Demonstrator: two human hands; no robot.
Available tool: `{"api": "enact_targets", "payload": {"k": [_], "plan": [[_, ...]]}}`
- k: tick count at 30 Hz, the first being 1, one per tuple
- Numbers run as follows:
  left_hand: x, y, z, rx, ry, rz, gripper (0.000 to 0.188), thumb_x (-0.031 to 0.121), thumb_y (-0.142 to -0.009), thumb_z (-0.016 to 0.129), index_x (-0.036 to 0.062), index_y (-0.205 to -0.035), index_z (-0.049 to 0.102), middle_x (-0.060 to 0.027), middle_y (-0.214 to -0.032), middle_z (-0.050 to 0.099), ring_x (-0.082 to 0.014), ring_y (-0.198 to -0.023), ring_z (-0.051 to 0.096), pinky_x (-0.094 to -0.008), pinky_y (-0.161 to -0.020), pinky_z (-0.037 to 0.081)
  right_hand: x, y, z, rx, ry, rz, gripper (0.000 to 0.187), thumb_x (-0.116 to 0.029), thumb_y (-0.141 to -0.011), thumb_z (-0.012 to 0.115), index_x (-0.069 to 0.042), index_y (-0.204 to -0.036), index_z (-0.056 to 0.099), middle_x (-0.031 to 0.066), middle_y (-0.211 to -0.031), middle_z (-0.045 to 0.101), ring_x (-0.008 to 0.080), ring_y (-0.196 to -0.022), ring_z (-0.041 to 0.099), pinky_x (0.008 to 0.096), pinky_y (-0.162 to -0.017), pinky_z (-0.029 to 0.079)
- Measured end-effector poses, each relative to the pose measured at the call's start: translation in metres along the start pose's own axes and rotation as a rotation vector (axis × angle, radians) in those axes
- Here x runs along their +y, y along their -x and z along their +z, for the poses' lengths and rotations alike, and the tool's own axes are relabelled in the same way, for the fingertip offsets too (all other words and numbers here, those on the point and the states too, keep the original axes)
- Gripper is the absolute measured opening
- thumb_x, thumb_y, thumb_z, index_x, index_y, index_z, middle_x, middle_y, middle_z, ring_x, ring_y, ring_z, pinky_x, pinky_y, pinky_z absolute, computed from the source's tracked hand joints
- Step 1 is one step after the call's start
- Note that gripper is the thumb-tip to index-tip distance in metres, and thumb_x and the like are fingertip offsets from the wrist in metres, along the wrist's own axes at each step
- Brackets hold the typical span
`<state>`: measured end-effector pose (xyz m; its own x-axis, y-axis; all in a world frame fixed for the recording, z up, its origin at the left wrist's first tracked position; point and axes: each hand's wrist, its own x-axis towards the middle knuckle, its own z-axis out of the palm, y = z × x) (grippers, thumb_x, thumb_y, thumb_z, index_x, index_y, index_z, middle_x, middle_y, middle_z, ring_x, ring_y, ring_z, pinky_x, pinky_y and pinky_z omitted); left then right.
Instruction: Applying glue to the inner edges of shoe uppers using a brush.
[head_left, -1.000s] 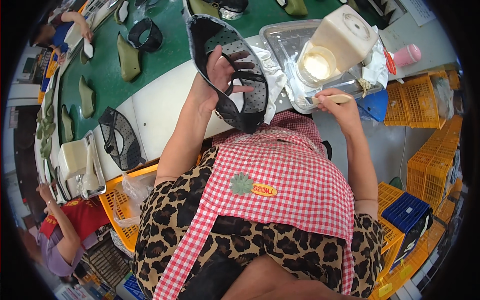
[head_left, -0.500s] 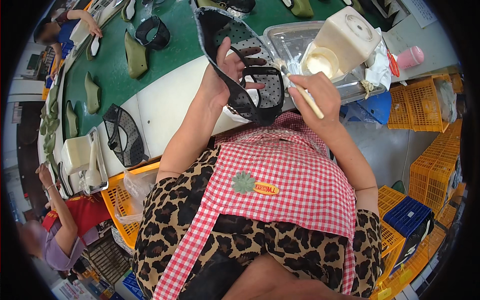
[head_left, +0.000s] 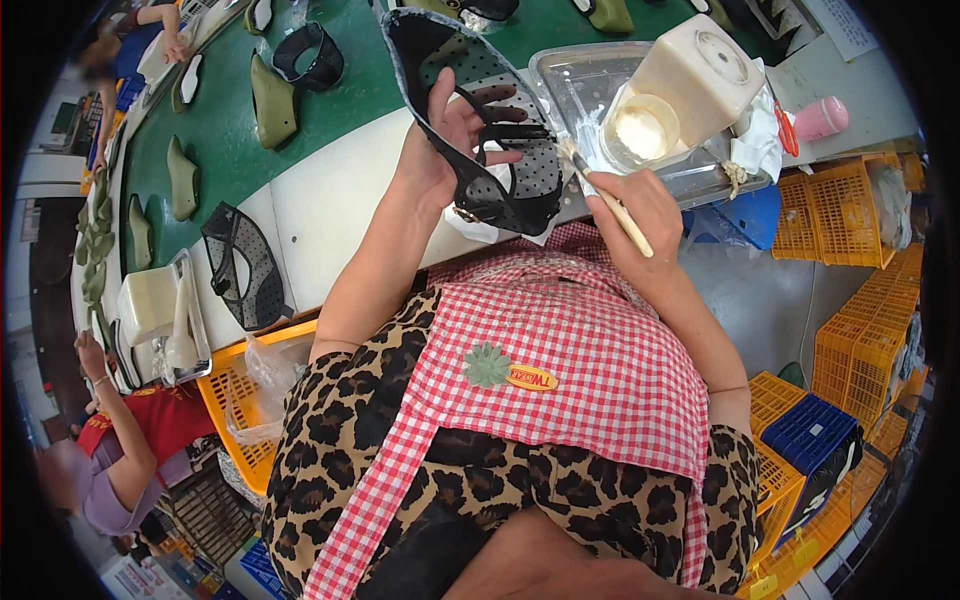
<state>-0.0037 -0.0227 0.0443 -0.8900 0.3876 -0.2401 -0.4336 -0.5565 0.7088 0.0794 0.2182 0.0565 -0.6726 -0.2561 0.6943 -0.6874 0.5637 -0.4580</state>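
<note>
A black shoe upper of dotted mesh (head_left: 538,178), edged with a pale rim, is propped up over the white strip at the bench front. My left hand (head_left: 447,140) supports it from inside; the fingers are spread and show through the mesh. Between the fingers and thumb of my right hand (head_left: 648,208) is a brush (head_left: 622,215) with a pale wooden handle. Its bristles are close to the right edge of the upper. Beyond the brush, a cup of white paste (head_left: 640,132) is attached to a whitish plastic container (head_left: 695,75) on a clear tray (head_left: 570,75).
Green shoe lasts (head_left: 272,100) stand on the green bench (head_left: 225,130). Another mesh upper (head_left: 242,268) lies at left, beside a second paste container (head_left: 150,300). Red scissors (head_left: 786,130) and a pink bottle (head_left: 822,118) are at right. Orange crates (head_left: 835,210) flank me; two people work at left.
The upper has turned slightly in my left hand, its lower part swinging left and rising. My right hand and the brush have shifted a little to the right and down.
</note>
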Motion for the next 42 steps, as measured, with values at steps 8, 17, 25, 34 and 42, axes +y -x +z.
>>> {"api": "enact_targets", "payload": {"k": [8, 17, 25, 34, 42], "plan": [[-0.002, 0.006, 0.007, -0.136, -0.077, 0.222, 0.077, 0.065, -0.096, 0.040, -0.0041, -0.127, 0.057, -0.0201, -0.121, 0.065, -0.0328, -0.117, 0.060, -0.0528, -0.107, 0.041, 0.012, 0.015, 0.009, -0.091, 0.069, -0.029, 0.018, -0.002, -0.077, 0.075, -0.001, -0.093, 0.068, 0.0113, -0.082, 0.068, 0.0282, -0.067, 0.059, 0.0364, -0.059, 0.047], [-0.024, -0.006, -0.003, -0.205, -0.243, 0.409, 0.083, 0.071, -0.094, 0.039, -0.0024, -0.128, 0.055, -0.0170, -0.124, 0.063, -0.0283, -0.121, 0.057, -0.0454, -0.112, 0.037, -0.001, 0.001, 0.002, 0.005, 0.005, 0.041, 0.016, -0.002, -0.076, 0.075, -0.001, -0.090, 0.069, 0.0115, -0.080, 0.068, 0.0284, -0.066, 0.061, 0.0365, -0.059, 0.048], [-0.033, 0.006, 0.010, -0.322, -0.344, 0.363, 0.100, 0.080, -0.087, 0.041, -0.0071, -0.134, 0.048, -0.0197, -0.133, 0.055, -0.0272, -0.127, 0.050, -0.0402, -0.112, 0.036, 0.011, 0.016, 0.018, -0.088, 0.027, 0.137, 0.012, -0.003, -0.076, 0.075, -0.003, -0.087, 0.070, 0.0112, -0.079, 0.068, 0.0279, -0.068, 0.064, 0.0373, -0.061, 0.051], [-0.029, 0.017, 0.013, -0.364, -0.502, 0.439, 0.080, 0.069, -0.091, 0.051, 0.0005, -0.132, 0.054, -0.0077, -0.121, 0.060, -0.0149, -0.112, 0.058, -0.0304, -0.097, 0.046, -0.004, 0.014, -0.005, -0.134, -0.157, 0.326, 0.011, -0.006, -0.079, 0.075, -0.002, -0.089, 0.072, 0.0111, -0.080, 0.069, 0.0247, -0.071, 0.066, 0.0353, -0.064, 0.051], [-0.026, 0.025, 0.027, -0.353, -0.436, 0.394, 0.109, 0.086, -0.080, 0.043, -0.0086, -0.133, 0.046, -0.0219, -0.130, 0.056, -0.0298, -0.124, 0.054, -0.0440, -0.107, 0.041, 0.009, 0.013, 0.016, -0.047, -0.006, 0.074, 0.013, -0.001, -0.075, 0.075, -0.002, -0.087, 0.071, 0.0102, -0.078, 0.068, 0.0263, -0.066, 0.062, 0.0353, -0.058, 0.049]]}}
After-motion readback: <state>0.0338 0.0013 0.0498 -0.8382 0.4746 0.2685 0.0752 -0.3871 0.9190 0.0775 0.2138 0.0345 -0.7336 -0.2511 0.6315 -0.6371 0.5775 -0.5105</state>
